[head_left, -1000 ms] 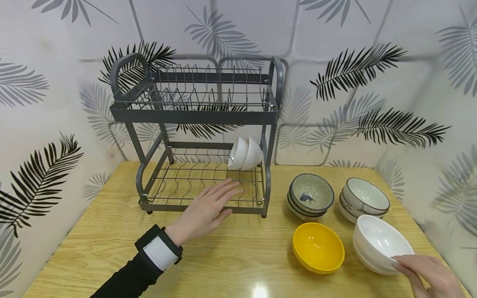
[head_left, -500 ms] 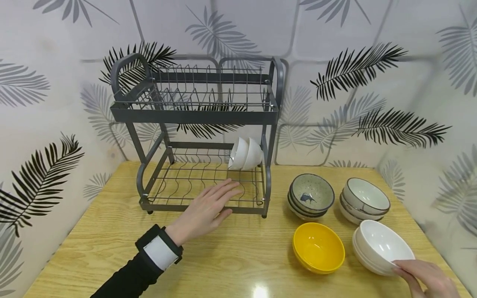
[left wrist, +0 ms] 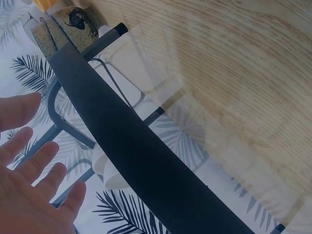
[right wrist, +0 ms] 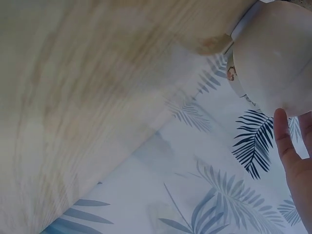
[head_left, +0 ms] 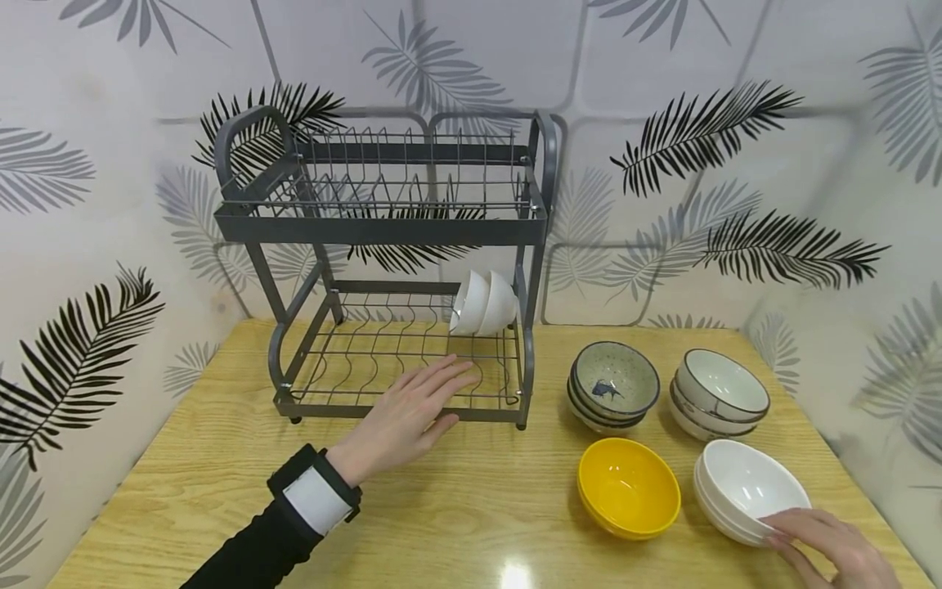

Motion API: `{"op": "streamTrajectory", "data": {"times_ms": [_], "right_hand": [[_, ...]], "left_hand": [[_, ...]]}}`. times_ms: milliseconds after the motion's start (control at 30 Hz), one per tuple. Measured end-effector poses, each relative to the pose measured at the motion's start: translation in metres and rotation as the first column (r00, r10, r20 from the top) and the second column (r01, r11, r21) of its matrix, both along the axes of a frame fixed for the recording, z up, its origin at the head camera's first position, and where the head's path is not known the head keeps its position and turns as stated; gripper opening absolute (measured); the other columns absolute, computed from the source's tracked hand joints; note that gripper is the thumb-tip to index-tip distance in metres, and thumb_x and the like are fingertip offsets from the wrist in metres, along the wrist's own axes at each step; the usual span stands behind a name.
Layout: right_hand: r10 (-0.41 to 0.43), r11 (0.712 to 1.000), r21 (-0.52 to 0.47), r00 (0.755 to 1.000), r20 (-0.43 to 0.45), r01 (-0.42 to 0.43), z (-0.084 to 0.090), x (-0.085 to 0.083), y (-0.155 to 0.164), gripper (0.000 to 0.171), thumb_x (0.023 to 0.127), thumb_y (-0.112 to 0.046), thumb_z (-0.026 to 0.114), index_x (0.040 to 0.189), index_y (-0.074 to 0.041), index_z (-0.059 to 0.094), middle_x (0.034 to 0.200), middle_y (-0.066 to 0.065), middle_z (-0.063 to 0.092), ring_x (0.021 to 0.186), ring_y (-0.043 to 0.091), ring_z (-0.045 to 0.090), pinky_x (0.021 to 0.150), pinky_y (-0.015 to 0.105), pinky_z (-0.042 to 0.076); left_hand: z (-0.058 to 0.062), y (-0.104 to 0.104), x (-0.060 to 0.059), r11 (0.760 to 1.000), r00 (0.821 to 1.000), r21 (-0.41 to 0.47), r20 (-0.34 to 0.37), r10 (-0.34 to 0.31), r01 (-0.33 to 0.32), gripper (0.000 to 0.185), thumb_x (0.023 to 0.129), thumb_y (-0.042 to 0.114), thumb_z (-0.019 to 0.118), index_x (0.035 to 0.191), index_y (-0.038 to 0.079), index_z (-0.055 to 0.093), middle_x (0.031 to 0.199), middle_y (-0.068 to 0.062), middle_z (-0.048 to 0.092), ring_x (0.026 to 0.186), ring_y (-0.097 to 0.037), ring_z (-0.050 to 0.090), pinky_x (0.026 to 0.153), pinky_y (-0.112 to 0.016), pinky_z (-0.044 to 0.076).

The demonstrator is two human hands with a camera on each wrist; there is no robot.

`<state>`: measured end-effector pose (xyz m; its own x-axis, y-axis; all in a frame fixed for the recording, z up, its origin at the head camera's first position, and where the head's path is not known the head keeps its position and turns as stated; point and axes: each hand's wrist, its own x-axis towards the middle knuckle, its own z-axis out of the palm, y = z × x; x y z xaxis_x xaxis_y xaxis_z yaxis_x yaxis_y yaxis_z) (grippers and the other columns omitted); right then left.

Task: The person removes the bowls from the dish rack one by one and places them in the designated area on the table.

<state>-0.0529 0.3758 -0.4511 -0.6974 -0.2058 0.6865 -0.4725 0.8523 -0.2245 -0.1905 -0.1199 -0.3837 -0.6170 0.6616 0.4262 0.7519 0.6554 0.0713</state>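
Two hands: both spread flat.
Left hand (head_left: 407,416): rests on grey two-tier wire dish rack (head_left: 383,225), front edge.
Right hand (head_left: 835,546): fingertips touch stacked glossy white ceramic bowls (head_left: 745,487), rim at 5 o'clock.
Wooden tabletop (head_left: 471,507): open between them.

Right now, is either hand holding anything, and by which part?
The right hand touches the near rim of the top bowl in the white bowls stack; a closed grip cannot be told. The left hand rests open on the rack's front rail.

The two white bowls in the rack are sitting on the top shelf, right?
Not quite. The head view shows the two white bowls on the bottom shelf of the dish rack, tipped on their sides at its right end. The top shelf holds no bowls.
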Motion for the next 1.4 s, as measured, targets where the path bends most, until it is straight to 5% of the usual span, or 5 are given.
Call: {"op": "streamTrajectory", "data": {"times_ms": [67,267,400,667,1400], "right_hand": [[0.023,1.000,0.005,1.000,0.007,-0.023,0.002,0.000,-0.001,0.031,0.067,-0.024,0.092,0.093,-0.017,0.077,0.095,-0.022,0.070,0.109,-0.029,0.042,0.092,-0.003,0.036],[0.127,0.992,0.004,0.986,-0.112,-0.127,0.003,-0.007,-0.005,0.059,0.095,-0.061,0.057,0.094,-0.005,0.077,0.127,-0.027,0.060,0.131,-0.013,0.043,0.114,0.005,0.027],[0.177,0.984,0.012,0.965,-0.192,-0.178,0.002,-0.012,-0.008,0.058,0.096,-0.057,0.059,0.099,-0.002,0.076,0.137,-0.011,0.063,0.141,0.000,0.043,0.121,0.014,0.027],[0.116,0.993,0.019,0.990,-0.084,-0.114,0.016,-0.007,-0.022,0.067,0.097,-0.061,0.053,0.118,-0.001,0.072,0.153,0.008,0.052,0.151,0.008,0.031,0.126,0.017,0.016],[0.257,0.966,0.011,0.957,-0.136,-0.258,0.025,-0.020,-0.059,0.060,0.100,-0.052,0.055,0.120,0.003,0.070,0.151,0.021,0.051,0.152,0.019,0.033,0.128,0.024,0.020]], "left_hand": [[0.000,0.000,0.000,1.000,1.000,-0.001,0.002,0.002,-0.002,0.056,0.095,0.018,0.070,0.147,0.013,0.049,0.157,-0.009,0.046,0.147,-0.032,0.042,0.113,-0.055,0.045],[0.000,0.001,0.001,1.000,1.000,0.000,0.016,0.001,-0.001,0.056,0.095,0.018,0.069,0.147,0.013,0.049,0.156,-0.010,0.047,0.147,-0.032,0.042,0.112,-0.057,0.045],[0.000,0.001,0.002,1.000,1.000,-0.004,0.028,0.005,-0.005,0.056,0.096,0.019,0.069,0.147,0.014,0.049,0.157,-0.010,0.047,0.148,-0.032,0.041,0.113,-0.057,0.044],[0.000,0.000,0.002,1.000,1.000,0.006,0.031,0.006,-0.007,0.057,0.095,0.018,0.070,0.147,0.014,0.049,0.157,-0.009,0.047,0.147,-0.033,0.042,0.114,-0.056,0.043],[0.002,0.000,0.001,0.999,0.997,0.028,0.071,0.033,-0.035,0.058,0.094,0.019,0.071,0.147,0.013,0.049,0.156,-0.011,0.047,0.147,-0.036,0.040,0.115,-0.059,0.040]]}}
